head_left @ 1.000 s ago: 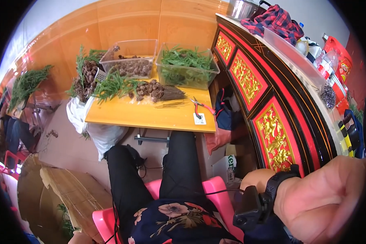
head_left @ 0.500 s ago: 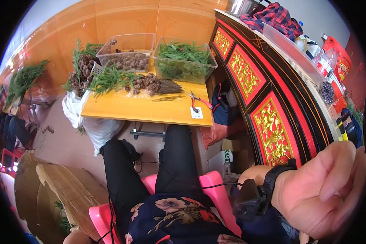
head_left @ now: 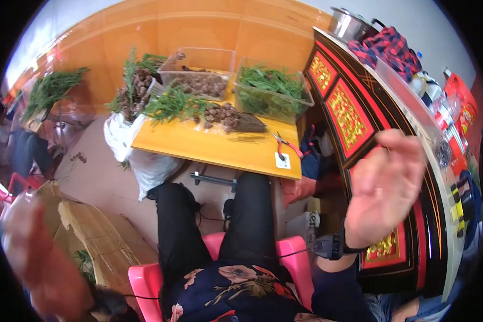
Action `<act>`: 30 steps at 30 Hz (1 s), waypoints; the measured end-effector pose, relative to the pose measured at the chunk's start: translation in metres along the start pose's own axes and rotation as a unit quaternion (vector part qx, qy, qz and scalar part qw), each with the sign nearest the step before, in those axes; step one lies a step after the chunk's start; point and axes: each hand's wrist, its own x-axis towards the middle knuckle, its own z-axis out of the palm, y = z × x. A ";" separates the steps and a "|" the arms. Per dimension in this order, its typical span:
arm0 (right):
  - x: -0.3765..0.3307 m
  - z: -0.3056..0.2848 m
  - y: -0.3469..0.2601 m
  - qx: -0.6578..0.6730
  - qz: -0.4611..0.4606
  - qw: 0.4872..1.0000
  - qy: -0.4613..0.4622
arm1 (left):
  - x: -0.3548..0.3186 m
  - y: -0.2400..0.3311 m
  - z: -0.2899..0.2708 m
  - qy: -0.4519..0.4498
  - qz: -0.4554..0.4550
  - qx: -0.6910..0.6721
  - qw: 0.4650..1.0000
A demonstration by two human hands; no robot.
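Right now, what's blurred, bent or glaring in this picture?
Head view: the left hand is heavily smeared, the right hand less so; head view: the black cabinet bows with fisheye distortion; head view: pale glare washes the wooden panelling at left.

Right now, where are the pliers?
Head view: the pliers lie at the right edge of the yellow table, by a white card, in front of the greenery bin.

Head-worn fisheye looks down over the lap (head_left: 247, 228) and table (head_left: 214, 151).
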 end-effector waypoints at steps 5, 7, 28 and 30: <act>-0.029 -0.020 0.086 -0.063 0.326 0.941 -0.066 | -0.005 -0.101 0.030 -0.072 -0.280 0.048 0.956; -0.043 -0.023 0.122 -0.040 0.424 0.900 -0.097 | -0.009 -0.142 0.022 -0.090 -0.371 0.002 0.924; -0.135 -0.065 0.223 -0.022 0.755 0.653 -0.057 | -0.156 -0.336 0.005 -0.159 -0.662 0.009 0.733; -0.144 -0.078 0.227 -0.020 0.765 0.641 -0.056 | -0.159 -0.336 0.016 -0.144 -0.668 -0.046 0.729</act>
